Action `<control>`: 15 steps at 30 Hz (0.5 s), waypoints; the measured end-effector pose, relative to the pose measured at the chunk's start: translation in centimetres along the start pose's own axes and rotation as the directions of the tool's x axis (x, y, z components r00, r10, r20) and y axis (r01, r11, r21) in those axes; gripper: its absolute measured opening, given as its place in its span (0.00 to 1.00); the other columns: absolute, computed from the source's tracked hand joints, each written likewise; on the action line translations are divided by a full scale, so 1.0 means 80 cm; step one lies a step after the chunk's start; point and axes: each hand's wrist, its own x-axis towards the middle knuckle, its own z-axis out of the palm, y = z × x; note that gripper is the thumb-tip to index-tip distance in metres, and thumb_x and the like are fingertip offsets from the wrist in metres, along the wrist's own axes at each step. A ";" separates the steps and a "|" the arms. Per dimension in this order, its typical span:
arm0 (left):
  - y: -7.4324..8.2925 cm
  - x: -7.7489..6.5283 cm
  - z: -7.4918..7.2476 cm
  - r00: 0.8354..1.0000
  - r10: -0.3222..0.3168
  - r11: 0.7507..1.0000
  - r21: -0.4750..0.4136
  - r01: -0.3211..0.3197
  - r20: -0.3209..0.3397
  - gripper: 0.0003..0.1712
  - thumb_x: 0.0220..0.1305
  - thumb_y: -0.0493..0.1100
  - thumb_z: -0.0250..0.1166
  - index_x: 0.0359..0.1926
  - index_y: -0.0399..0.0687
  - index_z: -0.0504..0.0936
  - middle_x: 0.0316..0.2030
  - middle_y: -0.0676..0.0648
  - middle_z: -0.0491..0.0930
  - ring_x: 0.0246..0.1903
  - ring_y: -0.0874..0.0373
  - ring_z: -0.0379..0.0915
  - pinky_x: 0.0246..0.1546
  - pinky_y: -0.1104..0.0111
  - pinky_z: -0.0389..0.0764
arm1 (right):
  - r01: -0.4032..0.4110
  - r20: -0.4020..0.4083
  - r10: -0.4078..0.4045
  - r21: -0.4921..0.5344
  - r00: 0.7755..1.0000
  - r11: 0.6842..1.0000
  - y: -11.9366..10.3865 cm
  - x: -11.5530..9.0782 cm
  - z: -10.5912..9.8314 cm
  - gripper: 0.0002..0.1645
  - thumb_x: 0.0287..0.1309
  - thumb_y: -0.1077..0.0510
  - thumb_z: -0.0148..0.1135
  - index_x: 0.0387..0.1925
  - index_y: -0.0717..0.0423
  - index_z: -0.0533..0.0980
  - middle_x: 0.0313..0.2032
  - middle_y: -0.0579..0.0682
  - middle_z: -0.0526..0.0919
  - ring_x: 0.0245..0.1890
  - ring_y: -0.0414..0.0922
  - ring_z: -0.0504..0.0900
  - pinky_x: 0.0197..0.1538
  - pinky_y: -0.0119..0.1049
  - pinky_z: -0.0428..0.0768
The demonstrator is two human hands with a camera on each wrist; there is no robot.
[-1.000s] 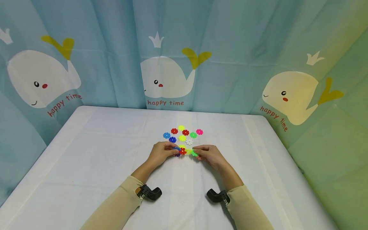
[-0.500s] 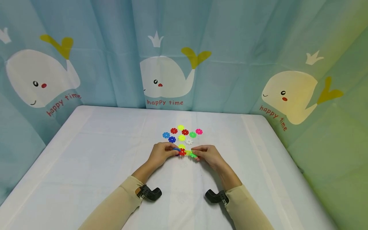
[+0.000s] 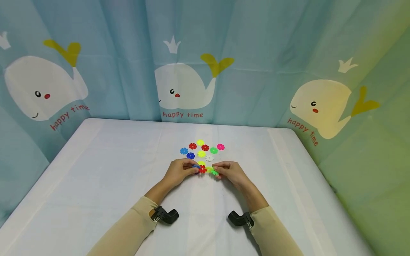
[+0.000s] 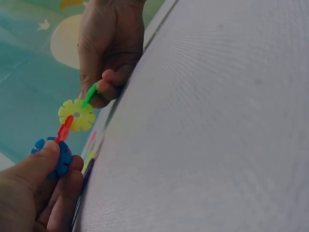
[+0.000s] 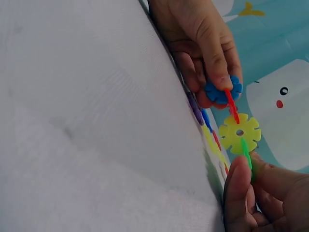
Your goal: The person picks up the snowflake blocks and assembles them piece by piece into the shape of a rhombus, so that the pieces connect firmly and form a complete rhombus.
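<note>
Four interlocking plastic flower discs form a short chain between my hands, slotted blue, red, yellow, green. My left hand (image 3: 180,171) pinches the blue disc (image 4: 64,162) between thumb and fingers. Slotted edge-on to it is the red disc (image 3: 202,169), which joins the yellow disc (image 5: 250,129). At the chain's other end my right hand (image 3: 232,172) pinches the green disc (image 4: 88,95), partly hidden by its fingertips. The chain is held close over the white table. A purple disc (image 5: 195,108) lies under the left hand.
Loose discs lie just beyond the hands: a white disc (image 3: 209,158), a dark blue disc (image 3: 190,155), a light blue disc (image 3: 184,151), a pink disc (image 3: 220,147), and several red, yellow and green ones. A whale-print curtain (image 3: 256,92) hangs behind the white table (image 3: 96,185).
The green disc in my right hand has tipped and now shows narrower. Both hands keep their grip on the chain. The loose discs have not moved on the table; the head view has shifted slightly.
</note>
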 end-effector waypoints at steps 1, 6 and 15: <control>0.000 0.000 0.000 1.000 -0.007 1.000 -0.009 0.007 0.006 0.08 0.59 0.44 0.72 0.40 0.50 0.88 0.36 0.51 0.86 0.38 0.59 0.83 0.45 0.65 0.84 | -0.005 0.003 0.005 -0.002 1.000 1.000 0.000 0.000 0.000 0.17 0.66 0.63 0.61 0.52 0.71 0.79 0.30 0.47 0.84 0.23 0.37 0.80 0.33 0.26 0.81; -0.002 0.001 -0.001 1.000 -0.002 1.000 -0.025 0.002 0.012 0.09 0.60 0.44 0.72 0.41 0.49 0.87 0.37 0.50 0.86 0.38 0.59 0.83 0.43 0.66 0.84 | -0.022 0.065 0.018 0.068 0.998 0.997 0.000 0.002 -0.007 0.23 0.68 0.59 0.59 0.58 0.70 0.75 0.30 0.47 0.84 0.26 0.37 0.81 0.36 0.25 0.82; -0.002 0.001 -0.005 0.997 -0.024 0.985 -0.170 0.036 0.072 0.16 0.68 0.49 0.64 0.46 0.42 0.86 0.44 0.43 0.86 0.41 0.55 0.85 0.43 0.67 0.85 | -0.029 0.150 -0.007 0.235 0.989 0.972 0.002 0.001 -0.017 0.28 0.69 0.64 0.55 0.66 0.75 0.63 0.35 0.45 0.82 0.31 0.35 0.82 0.40 0.24 0.82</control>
